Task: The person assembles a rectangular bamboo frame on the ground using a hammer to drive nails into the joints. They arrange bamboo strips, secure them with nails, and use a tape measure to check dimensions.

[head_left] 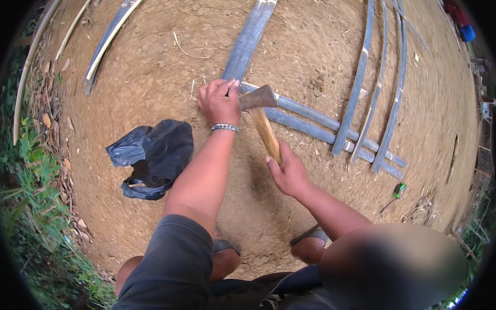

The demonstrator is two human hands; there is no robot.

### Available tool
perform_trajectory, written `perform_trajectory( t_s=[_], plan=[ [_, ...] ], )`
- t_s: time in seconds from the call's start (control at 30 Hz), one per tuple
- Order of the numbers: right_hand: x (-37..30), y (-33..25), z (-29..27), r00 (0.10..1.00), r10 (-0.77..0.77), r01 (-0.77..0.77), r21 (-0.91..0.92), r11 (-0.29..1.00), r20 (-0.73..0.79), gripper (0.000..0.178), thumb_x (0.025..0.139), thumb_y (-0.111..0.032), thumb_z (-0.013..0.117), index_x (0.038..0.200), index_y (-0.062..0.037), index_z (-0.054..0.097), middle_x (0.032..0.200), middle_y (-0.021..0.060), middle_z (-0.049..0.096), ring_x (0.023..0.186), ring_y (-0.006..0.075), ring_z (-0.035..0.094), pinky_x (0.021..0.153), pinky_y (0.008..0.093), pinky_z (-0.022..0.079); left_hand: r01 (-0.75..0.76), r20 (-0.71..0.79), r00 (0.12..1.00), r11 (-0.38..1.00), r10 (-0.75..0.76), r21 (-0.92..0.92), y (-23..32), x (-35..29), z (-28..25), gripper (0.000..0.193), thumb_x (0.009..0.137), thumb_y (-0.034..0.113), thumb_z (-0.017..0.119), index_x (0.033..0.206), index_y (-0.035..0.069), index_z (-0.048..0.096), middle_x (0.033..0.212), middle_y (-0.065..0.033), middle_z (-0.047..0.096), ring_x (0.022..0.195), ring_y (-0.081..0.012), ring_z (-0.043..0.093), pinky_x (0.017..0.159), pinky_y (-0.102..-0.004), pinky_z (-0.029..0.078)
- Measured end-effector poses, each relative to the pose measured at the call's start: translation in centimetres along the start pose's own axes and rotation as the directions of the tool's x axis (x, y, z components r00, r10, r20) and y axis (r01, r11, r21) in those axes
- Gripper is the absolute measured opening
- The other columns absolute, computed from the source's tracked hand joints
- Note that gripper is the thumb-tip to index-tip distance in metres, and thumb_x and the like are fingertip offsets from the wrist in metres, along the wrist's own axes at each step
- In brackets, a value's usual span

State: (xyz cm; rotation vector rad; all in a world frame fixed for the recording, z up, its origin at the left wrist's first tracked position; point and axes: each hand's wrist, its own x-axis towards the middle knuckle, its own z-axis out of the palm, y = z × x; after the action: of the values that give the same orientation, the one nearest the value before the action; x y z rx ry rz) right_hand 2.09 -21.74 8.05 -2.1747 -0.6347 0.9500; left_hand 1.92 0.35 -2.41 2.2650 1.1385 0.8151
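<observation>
Head view looks straight down on a hatchet (262, 113) with a rusty wedge-shaped iron head and a pale wooden handle. It probably handles top-heavy, the weight sitting in the head, while the handle looks stiff, dry and easy to grip; the low end of the handle seems the sound place to take it. The head rests at the near end of a split bamboo strip (312, 115), grey-blue outside with a paler cut edge, lying on bare brown dirt (146, 65).

Right hand (287, 173) is wrapped closed around the lower handle. Left hand (219, 101), a metal chain bracelet (225, 127) on its wrist, is curled with fingers bent and pressing at the strip end just beside the hatchet head. The strip looks long, light and springy, likely sharp along the split edges.

About 6 more strips lie crossed and fanned nearby. A crumpled black plastic bag (152, 155) lies left of the arm; a small green object (399, 190) lies to the right.
</observation>
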Motion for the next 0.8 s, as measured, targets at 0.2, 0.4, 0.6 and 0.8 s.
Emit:
perform_trajectory(
  t_s=[0.2, 0.4, 0.6, 0.8],
  plan=[
    [2.7, -0.6, -0.1, 0.998, -0.031, 0.023, -0.116, 0.993, -0.063, 0.053, 0.098, -0.02, 0.06, 0.144, -0.0024, 0.043, 0.113, 0.0304, 0.066, 0.103, 0.049, 0.066, 0.089, 0.0531, 0.053, 0.005, 0.001, 1.0, 1.0, -0.005, -0.027, 0.3, 0.2, -0.2, 0.007, 0.082, 0.024, 0.08, 0.087, 0.02, 0.081, 0.096, 0.0061, 0.069, 0.104, -0.0208, 0.058, 0.1, -0.0422, 0.041],
    [5.4, -2.7, -0.8, 0.972, -0.208, 0.174, -0.267, 0.948, -0.108, 0.05, 0.098, -0.016, 0.058, 0.146, -0.0076, 0.043, 0.125, 0.0271, 0.063, 0.107, 0.0472, 0.065, 0.089, 0.0537, 0.053, -0.02, -0.008, 1.0, 0.999, 0.019, -0.032, -0.3, -0.1, -0.3, 0.007, 0.08, 0.018, 0.079, 0.087, 0.017, 0.079, 0.1, 0.0053, 0.07, 0.106, -0.0218, 0.058, 0.1, -0.0427, 0.041],
    [6.8, -0.5, -0.8, 0.973, -0.213, 0.164, -0.383, 0.909, -0.088, 0.054, 0.098, -0.016, 0.059, 0.149, -0.0116, 0.042, 0.124, 0.0243, 0.063, 0.107, 0.0452, 0.065, 0.09, 0.0528, 0.053, 0.021, 0.029, 0.999, 0.999, -0.02, -0.029, 0.4, 0.1, -0.4, 0.006, 0.081, 0.016, 0.076, 0.086, 0.014, 0.077, 0.104, 0.0038, 0.07, 0.109, -0.0231, 0.059, 0.101, -0.0422, 0.041],
    [6.7, -1.6, -0.7, 0.947, -0.302, 0.242, -0.374, 0.895, -0.108, 0.056, 0.097, -0.013, 0.06, 0.15, -0.0116, 0.041, 0.128, 0.0232, 0.062, 0.107, 0.0444, 0.065, 0.09, 0.0517, 0.054, -0.021, 0.022, 1.0, 0.999, 0.021, 0.034, 0.1, 0.1, -0.4, 0.007, 0.082, 0.018, 0.076, 0.088, 0.016, 0.078, 0.103, 0.0052, 0.07, 0.109, -0.0229, 0.058, 0.101, -0.0433, 0.04]
  ],
)
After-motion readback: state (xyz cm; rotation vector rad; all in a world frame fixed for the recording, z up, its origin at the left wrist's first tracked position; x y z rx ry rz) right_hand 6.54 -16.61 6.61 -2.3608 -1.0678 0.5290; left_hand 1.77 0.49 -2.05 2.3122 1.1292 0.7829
